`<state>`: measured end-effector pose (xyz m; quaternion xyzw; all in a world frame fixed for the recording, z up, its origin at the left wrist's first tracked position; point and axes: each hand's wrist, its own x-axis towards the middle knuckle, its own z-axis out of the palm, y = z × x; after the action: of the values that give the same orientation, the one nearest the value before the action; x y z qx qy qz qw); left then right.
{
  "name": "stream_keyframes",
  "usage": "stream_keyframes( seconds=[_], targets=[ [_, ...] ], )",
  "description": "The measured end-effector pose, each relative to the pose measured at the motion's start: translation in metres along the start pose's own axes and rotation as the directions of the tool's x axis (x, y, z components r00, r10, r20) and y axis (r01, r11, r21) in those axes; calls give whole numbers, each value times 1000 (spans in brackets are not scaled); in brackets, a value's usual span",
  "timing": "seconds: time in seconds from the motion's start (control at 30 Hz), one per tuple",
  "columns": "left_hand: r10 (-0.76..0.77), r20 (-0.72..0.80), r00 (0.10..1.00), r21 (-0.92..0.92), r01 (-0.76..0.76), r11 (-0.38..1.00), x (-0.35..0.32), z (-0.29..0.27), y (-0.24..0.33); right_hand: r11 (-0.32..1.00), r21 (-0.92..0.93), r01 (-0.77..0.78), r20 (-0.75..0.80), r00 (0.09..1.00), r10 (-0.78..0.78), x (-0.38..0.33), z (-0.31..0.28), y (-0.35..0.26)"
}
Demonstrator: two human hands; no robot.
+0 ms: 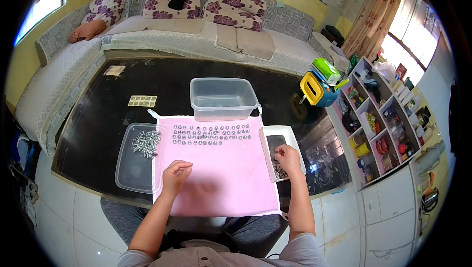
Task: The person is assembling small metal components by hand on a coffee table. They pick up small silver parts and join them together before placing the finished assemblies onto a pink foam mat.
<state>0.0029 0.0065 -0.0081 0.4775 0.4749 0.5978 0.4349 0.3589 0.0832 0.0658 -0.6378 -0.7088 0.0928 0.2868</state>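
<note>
My left hand (176,175) hovers over the left part of a pink cloth (231,178), fingers curled together; anything in them is hidden. Over a white tray (296,144) at the cloth's right edge is my right hand (287,159), its fingertips pinched. What they hold, if anything, is too small to make out. Small metal pieces (280,172) lie in the near end of that tray. Several rows of small silver metal parts (211,135) stand across the far half of the cloth. A heap of silver screws (146,142) rests in a shallow clear plastic lid (129,174) on the left.
A clear plastic box (223,112) stands behind the cloth on the black tabletop (172,75). Printed cards (142,101) lie to its left. At the far right are a blue and yellow tissue box (314,90) and a crowded white shelf (378,134). A sofa (162,36) lines the back.
</note>
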Motion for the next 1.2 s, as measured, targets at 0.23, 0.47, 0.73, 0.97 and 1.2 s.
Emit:
stream_keyframes(
  seconds=[0.23, 0.47, 0.73, 0.97, 1.2],
  targets=[
    [38, -17, 999, 11, -37, 999, 1, -7, -4, 978, -203, 44, 104, 994, -23, 2, 14, 16],
    [-45, 47, 998, 39, 44, 998, -3, 0, 20, 981, -10, 195, -112, 974, -195, -11, 16, -54],
    [13, 18, 1000, 42, -14, 999, -8, -9, 27, 852, 114, 511, -136, 857, -496, -25, 84, -130],
    [231, -194, 953, 361, -149, 921, 10, -86, 48, 739, 178, 649, -73, 758, -648, -50, 102, -132],
    [229, -231, 946, 792, 46, 609, 29, -151, 42, 806, 205, 556, -45, 828, -559, -56, 96, -120]
  ],
)
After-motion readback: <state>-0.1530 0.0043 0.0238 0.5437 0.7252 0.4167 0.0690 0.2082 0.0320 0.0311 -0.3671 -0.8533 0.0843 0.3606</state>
